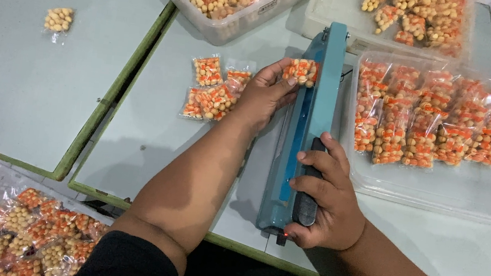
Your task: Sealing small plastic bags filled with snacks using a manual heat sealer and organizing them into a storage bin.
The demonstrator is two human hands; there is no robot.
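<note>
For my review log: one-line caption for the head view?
Left hand holds snack packet at blue heat sealer; right hand presses its handle.

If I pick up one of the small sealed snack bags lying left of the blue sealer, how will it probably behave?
The small bags are thin clear film, so one would probably feel floppy and a little slippery. Each holds only a few round pieces, so it is likely light. The pieces may shift inside, yet the flat bag should not roll on the table.

Snack-packing workshop: heat sealer (305, 126), bagged snacks (432, 119)
</note>
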